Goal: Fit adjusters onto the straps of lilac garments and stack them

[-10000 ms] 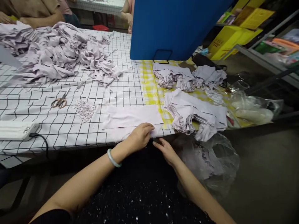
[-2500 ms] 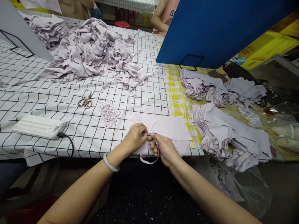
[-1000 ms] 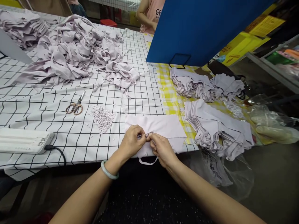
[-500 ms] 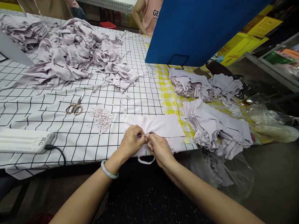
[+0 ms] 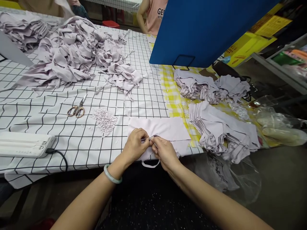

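A pale lavender fabric piece [image 5: 165,126] lies flat at the table's front edge, under and behind my hands. My left hand [image 5: 135,145] is closed, its thumb and forefinger pinching a thin strap at the piece's near side. Against those fingertips, my right hand [image 5: 165,151] is also closed in a pinch. Something small and greyish shows between the fingertips, too small to name. Below the hands, a strap loop [image 5: 150,165] hangs over the edge. Left of the fabric are a heap of tiny cut scraps [image 5: 105,120] and scissors [image 5: 77,109] with bronze-coloured handles, lying partly open.
A large tangled fabric pile [image 5: 76,51] covers the back left. Stacked lavender pieces [image 5: 220,127] lie at right on yellow checked cloth [image 5: 172,95], before a blue panel [image 5: 201,32]. A white power bank [image 5: 24,144] with a cable is front left. Another person's arm [image 5: 142,16] is across the table.
My hands keep nearly the same pinch at the same spot. At the far left, a piece of pale fabric has risen in front of the other person.
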Available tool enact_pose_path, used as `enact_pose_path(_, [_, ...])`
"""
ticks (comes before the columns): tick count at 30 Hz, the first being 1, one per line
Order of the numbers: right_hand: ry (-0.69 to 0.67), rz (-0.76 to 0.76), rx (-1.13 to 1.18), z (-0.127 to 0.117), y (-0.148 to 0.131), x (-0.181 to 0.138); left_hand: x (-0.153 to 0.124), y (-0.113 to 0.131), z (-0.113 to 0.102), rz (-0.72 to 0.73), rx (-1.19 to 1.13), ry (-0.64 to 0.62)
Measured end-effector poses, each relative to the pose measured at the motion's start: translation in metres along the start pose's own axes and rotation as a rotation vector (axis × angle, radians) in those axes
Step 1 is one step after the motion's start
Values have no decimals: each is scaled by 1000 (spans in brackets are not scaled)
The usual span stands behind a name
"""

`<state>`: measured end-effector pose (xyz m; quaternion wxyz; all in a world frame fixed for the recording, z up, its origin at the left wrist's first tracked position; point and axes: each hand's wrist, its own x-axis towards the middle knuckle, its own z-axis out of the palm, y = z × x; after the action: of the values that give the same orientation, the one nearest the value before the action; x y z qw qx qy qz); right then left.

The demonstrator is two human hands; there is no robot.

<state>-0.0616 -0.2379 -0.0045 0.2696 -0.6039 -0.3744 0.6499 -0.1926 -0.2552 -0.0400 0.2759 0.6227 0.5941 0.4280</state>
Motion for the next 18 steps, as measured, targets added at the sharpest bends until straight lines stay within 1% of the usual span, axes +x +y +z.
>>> enact_pose_path(3, [-25,-9,-5,1,0,2,1,-1,0,3,-1,5])
enact_pose_path(6, [-109,63,17,1,-1,4,1,-1,3,-4,0,-2])
enact_pose_path(8, [-180,120,43,-3,1,-2,0,-2,3,8,27,-1])
enact_pose_path(10, [-243,142,39,-15,6,-14,-2,-4,-4,65,53,-51])
enact_pose_path(11, [-255,108,1,-25,9,-21,-2,-6,-10,106,58,-97])
enact_pose_path(12, [-237,31,-68,-38,11,-27,-2,-8,-19,146,64,-136])
enact_pose_path(13, [-178,-87,-166,-52,12,-30,0,-11,-29,171,84,-149])
enact_pose_path(14, [-80,-236,-286,-69,12,-29,3,-14,-39,174,130,-135])
enact_pose_path(15, [46,-391,-416,-85,8,-24,9,-16,-49,149,219,-79])
enact_pose_path(16, [182,-524,-543,-101,2,-14,16,-19,-57,93,343,-13])
enact_pose_path(17, [280,-613,-666,-116,-6,0,25,-20,-63,26,477,36])
enact_pose_path(18, [341,-651,-777,-127,-15,17,34,-20,-66,-43,597,58])
